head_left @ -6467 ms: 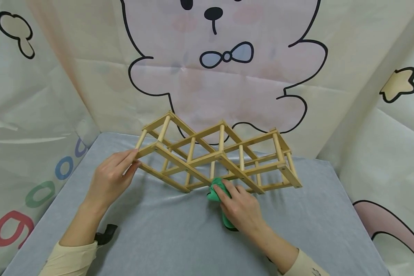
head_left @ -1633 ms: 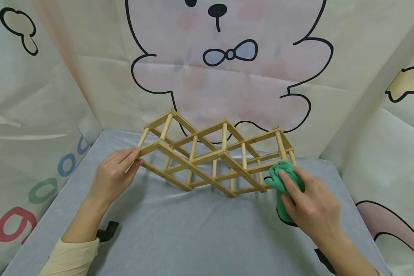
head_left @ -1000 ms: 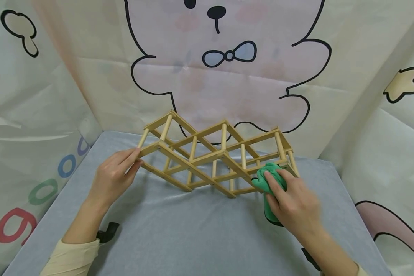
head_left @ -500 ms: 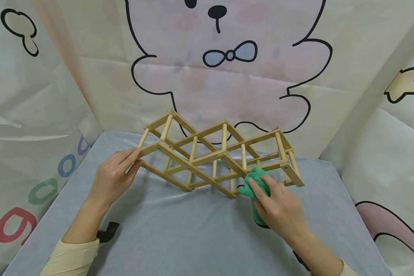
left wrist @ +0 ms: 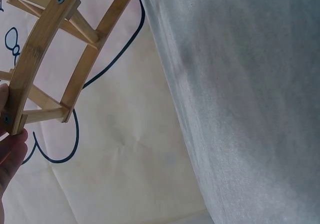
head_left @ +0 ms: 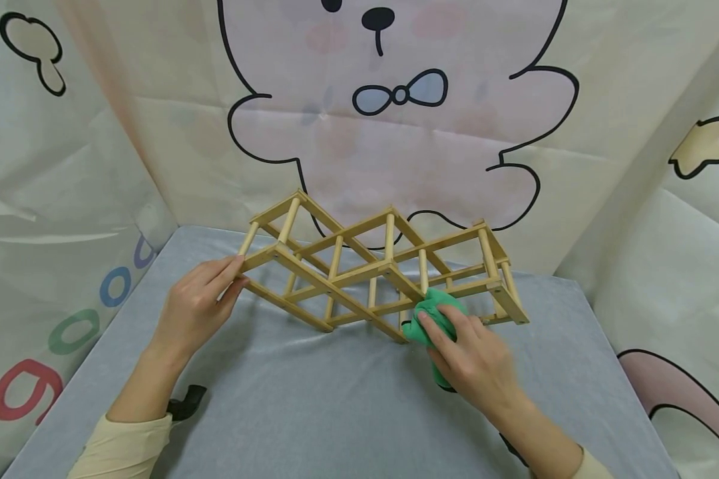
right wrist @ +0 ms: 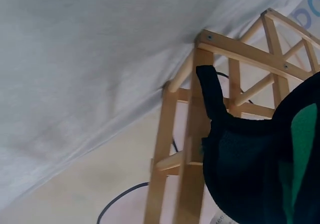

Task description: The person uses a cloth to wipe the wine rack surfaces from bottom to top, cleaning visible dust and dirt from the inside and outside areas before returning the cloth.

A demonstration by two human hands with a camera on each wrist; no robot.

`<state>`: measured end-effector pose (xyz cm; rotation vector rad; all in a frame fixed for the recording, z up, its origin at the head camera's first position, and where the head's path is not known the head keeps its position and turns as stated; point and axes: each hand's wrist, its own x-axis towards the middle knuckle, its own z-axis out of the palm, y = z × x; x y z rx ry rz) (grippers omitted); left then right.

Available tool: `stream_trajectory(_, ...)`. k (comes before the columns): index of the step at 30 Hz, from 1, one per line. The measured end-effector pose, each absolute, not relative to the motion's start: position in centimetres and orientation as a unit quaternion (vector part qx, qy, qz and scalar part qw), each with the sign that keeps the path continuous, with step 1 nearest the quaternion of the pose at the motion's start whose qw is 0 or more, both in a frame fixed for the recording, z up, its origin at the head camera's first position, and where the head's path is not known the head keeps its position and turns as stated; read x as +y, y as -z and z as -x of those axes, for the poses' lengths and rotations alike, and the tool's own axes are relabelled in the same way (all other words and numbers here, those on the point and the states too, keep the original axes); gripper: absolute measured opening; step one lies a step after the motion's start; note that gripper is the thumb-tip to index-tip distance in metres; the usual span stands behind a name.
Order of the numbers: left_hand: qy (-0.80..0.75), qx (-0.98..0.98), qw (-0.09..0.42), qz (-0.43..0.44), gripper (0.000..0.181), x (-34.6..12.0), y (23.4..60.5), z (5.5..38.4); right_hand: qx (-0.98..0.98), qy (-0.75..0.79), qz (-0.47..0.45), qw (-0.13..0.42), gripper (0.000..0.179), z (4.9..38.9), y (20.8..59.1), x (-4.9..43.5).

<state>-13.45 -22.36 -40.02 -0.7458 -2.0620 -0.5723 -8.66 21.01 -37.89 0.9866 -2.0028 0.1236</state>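
Observation:
A pale wooden folding rack [head_left: 329,289], built of crossed flat slats and round dowels, stands zigzag across the back of the table. At its left end my left hand [head_left: 194,303] pinches the slat corner between thumb and fingers; the left wrist view shows fingertips [left wrist: 14,151] at the slat end [left wrist: 40,44]. My right hand [head_left: 476,359] grips a bunched green cloth [head_left: 434,301] against a lower front slat, right of the middle. Part of that slat is hidden behind the cloth. In the right wrist view, the cloth's dark-edged flap [right wrist: 245,159] hangs in front of the rack.
A blue-grey cloth covers the table [head_left: 311,412]. Close behind the rack hangs a backdrop [head_left: 180,133] printed with a cartoon bear, and similar sheets stand at both sides. A black strap [head_left: 187,402] shows beside my left wrist.
Over the last second and a half, my right hand has slid the green cloth leftward and slightly down from the rack's right end. The left hand and the rack stay in place.

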Motion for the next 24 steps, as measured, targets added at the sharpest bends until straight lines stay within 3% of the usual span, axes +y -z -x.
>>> stream_trajectory(11, 0.227, -0.823, 0.424, 0.301, 0.053, -22.4, 40.0, 13.5, -0.794, -0.073, -0.403, 0.449, 0.028, 9.3, 35.9, 17.9)
stream_trajectory(24, 0.235, -0.821, 0.422, 0.304, 0.049, -22.5, 40.1, 13.5, -0.762, -0.075, -0.406, 0.499, 0.027, 10.2, 33.8, 14.5)
